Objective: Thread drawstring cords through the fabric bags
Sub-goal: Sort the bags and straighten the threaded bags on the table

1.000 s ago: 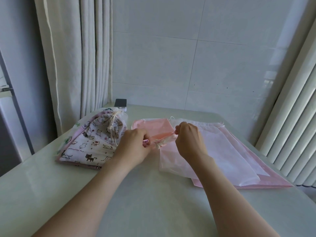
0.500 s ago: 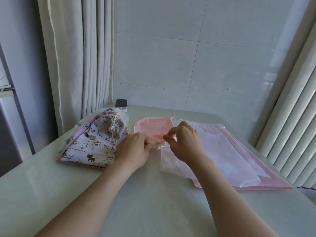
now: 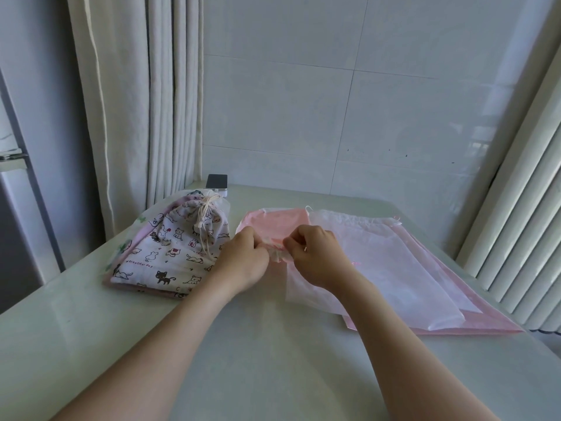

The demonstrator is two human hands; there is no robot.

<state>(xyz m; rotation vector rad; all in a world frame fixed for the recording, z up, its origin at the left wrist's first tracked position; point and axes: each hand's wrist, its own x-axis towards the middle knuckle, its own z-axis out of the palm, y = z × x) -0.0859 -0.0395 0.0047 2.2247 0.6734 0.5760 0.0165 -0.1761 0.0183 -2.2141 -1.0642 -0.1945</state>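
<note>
1. Pinching from both sides, the left grip [image 3: 243,256] and the right grip [image 3: 315,253] are closed on the bunched hem [image 3: 277,253] of a pink bag [image 3: 273,220]. Their fingertips almost meet over the gather.
2. The pale surface [image 3: 243,344] carries the work, and both forearms reach across its near half.
3. The hem looks thin, soft and very light. It will likely crumple and slide instead of holding a shape, so the sound place to hold it is the hem channel itself, close to where the cord end travels.
4. The drawstring cord cannot be made out between the fingers.
5. The rest of the pink bag lies flat just beyond the grips. A stack of pale translucent bags [image 3: 379,262] overlaps it to the right, apparently waiting their turn.
6. A cat-print bag [image 3: 182,250] lies left of the left grip, its neck drawn shut by a cream cord [image 3: 205,214], so it looks finished.
7. Farthest back are a dark device [image 3: 216,181], a curtain [image 3: 136,101] and a tiled wall [image 3: 334,101].
</note>
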